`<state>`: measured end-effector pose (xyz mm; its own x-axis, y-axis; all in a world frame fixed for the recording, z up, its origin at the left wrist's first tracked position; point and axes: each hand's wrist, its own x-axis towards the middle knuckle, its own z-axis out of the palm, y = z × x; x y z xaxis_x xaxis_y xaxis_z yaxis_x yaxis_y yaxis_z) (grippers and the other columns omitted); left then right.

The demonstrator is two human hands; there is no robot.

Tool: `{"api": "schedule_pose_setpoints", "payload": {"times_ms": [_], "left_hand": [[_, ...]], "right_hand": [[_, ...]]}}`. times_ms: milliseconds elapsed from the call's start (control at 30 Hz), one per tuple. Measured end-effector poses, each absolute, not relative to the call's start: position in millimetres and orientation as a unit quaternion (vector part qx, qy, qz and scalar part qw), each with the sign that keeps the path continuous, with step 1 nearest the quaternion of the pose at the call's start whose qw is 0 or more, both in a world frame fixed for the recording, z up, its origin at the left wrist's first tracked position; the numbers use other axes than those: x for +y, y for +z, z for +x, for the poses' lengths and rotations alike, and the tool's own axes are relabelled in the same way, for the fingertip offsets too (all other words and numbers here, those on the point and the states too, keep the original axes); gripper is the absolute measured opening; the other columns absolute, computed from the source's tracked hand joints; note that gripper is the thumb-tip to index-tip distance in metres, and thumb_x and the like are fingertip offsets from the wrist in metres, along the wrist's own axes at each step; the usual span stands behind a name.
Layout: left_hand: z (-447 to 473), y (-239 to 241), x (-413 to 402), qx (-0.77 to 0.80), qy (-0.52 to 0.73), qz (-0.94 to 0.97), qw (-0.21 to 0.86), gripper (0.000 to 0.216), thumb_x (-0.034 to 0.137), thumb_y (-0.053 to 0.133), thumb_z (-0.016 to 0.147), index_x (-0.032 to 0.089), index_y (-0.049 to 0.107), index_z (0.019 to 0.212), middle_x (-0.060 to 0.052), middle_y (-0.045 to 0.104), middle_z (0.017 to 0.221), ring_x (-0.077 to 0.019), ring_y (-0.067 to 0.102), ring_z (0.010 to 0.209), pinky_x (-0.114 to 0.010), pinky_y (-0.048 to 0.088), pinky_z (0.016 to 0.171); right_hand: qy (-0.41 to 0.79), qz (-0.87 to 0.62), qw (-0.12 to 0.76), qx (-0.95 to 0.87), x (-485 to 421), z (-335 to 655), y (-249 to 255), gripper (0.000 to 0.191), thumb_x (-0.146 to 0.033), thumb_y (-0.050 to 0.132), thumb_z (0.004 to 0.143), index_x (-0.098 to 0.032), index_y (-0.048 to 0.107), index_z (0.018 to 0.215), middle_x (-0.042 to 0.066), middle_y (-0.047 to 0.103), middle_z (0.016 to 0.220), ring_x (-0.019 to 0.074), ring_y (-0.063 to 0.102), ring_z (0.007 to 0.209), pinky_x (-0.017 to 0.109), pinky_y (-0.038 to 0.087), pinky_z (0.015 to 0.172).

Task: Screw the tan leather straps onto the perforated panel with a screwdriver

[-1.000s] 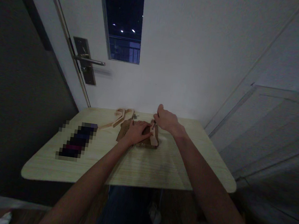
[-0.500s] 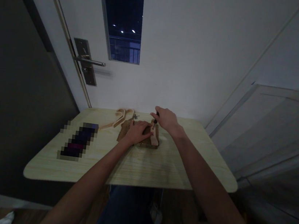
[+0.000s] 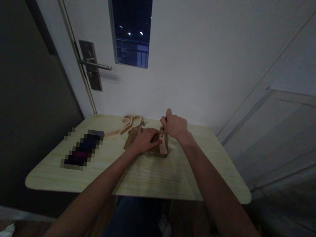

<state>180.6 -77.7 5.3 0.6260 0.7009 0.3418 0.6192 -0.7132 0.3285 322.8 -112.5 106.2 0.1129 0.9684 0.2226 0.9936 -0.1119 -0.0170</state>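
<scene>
My left hand (image 3: 144, 139) lies flat on a brown block-like thing (image 3: 153, 153), which looks like cardboard or a wrapped box. Its fingers and spread thumb reach the left edge of a pale wooden piece (image 3: 163, 147) lying along the block's right side. In my closed right hand (image 3: 175, 125) is a screwdriver (image 3: 163, 131), its dark handle mostly hidden by the fingers. The shaft points down, with the tip at the upper part of the wooden piece. Whether a screw sits under the tip is too small to tell.
Curved wooden pieces (image 3: 128, 124) lie at the back left of the pale table (image 3: 144, 179). Small metal bits, perhaps screws (image 3: 144, 124), are beside them. A pixelated dark object (image 3: 82, 150) lies at left. A white door (image 3: 197, 61) stands directly behind the table.
My right hand has tilted slightly, its thumb now higher over the screwdriver handle. The left hand and the wooden piece stay in place.
</scene>
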Motion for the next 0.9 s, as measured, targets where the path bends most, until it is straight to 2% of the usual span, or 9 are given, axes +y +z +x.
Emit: {"api": "schedule_pose_setpoints", "payload": {"times_ms": [133, 367, 433, 533, 633, 767, 900], "left_hand": [[180.4, 5.7, -78.2, 0.365, 0.229, 0.898, 0.088, 0.038, 0.046, 0.054, 0.091, 0.021, 0.060, 0.120, -0.010, 0.064, 0.127, -0.0294, 0.055, 0.122, -0.058, 0.028, 0.112], [180.2, 6.3, -79.0, 0.369, 0.229, 0.896, 0.090, 0.038, 0.046, 0.055, 0.091, 0.021, 0.060, 0.119, -0.010, 0.065, 0.126, -0.0298, 0.055, 0.123, -0.061, 0.025, 0.113], [180.2, 6.2, -79.0, 0.369, 0.227, 0.897, 0.091, 0.038, 0.047, 0.055, 0.091, 0.021, 0.059, 0.119, -0.010, 0.064, 0.127, -0.0299, 0.054, 0.123, -0.061, 0.024, 0.113], [180.1, 7.0, -79.6, 0.369, 0.225, 0.897, 0.094, 0.038, 0.047, 0.054, 0.091, 0.022, 0.059, 0.120, -0.010, 0.064, 0.127, -0.0299, 0.054, 0.123, -0.061, 0.024, 0.113], [179.9, 8.0, -80.6, 0.368, 0.226, 0.897, 0.097, 0.037, 0.046, 0.055, 0.091, 0.022, 0.059, 0.119, -0.009, 0.064, 0.126, -0.0300, 0.054, 0.122, -0.061, 0.025, 0.113], [180.0, 7.3, -80.5, 0.374, 0.226, 0.894, 0.094, 0.038, 0.048, 0.055, 0.091, 0.022, 0.059, 0.118, -0.010, 0.065, 0.126, -0.0300, 0.054, 0.123, -0.061, 0.024, 0.113], [180.0, 6.1, -79.7, 0.374, 0.224, 0.895, 0.089, 0.038, 0.047, 0.055, 0.091, 0.023, 0.058, 0.119, -0.009, 0.065, 0.126, -0.0302, 0.053, 0.124, -0.060, 0.023, 0.114]], "right_hand": [[-0.053, -0.723, 0.077, -0.684, -112.8, 323.5, 108.0, 0.039, -0.034, 0.026, 0.100, -0.012, 0.042, 0.128, 0.017, 0.072, 0.106, 0.0276, 0.070, 0.096, 0.035, 0.051, 0.077], [-0.059, -0.689, 0.073, -0.719, -113.0, 322.7, 106.3, 0.040, -0.036, 0.023, 0.102, -0.016, 0.041, 0.132, 0.014, 0.072, 0.107, 0.0247, 0.070, 0.096, 0.032, 0.050, 0.075], [-0.069, -0.695, 0.071, -0.712, -112.5, 324.7, 106.1, 0.041, -0.036, 0.022, 0.102, -0.019, 0.047, 0.130, 0.012, 0.072, 0.107, 0.0239, 0.069, 0.095, 0.031, 0.049, 0.075], [-0.071, -0.708, 0.066, -0.700, -110.2, 327.4, 105.8, 0.048, -0.041, 0.020, 0.102, -0.020, 0.061, 0.115, 0.013, 0.072, 0.109, 0.0250, 0.069, 0.099, 0.032, 0.049, 0.076], [-0.072, -0.713, 0.062, -0.694, -108.4, 325.7, 105.3, 0.056, -0.049, 0.019, 0.101, -0.020, 0.067, 0.107, 0.013, 0.072, 0.108, 0.0260, 0.068, 0.101, 0.033, 0.049, 0.077], [-0.066, -0.717, 0.060, -0.691, -110.6, 319.2, 105.9, 0.053, -0.051, 0.022, 0.100, -0.019, 0.063, 0.112, 0.013, 0.072, 0.106, 0.0265, 0.069, 0.098, 0.034, 0.050, 0.077], [-0.051, -0.724, 0.055, -0.685, -114.1, 318.3, 108.4, 0.039, -0.039, 0.033, 0.098, -0.015, 0.050, 0.124, 0.016, 0.072, 0.107, 0.0272, 0.070, 0.097, 0.034, 0.051, 0.077]]}}
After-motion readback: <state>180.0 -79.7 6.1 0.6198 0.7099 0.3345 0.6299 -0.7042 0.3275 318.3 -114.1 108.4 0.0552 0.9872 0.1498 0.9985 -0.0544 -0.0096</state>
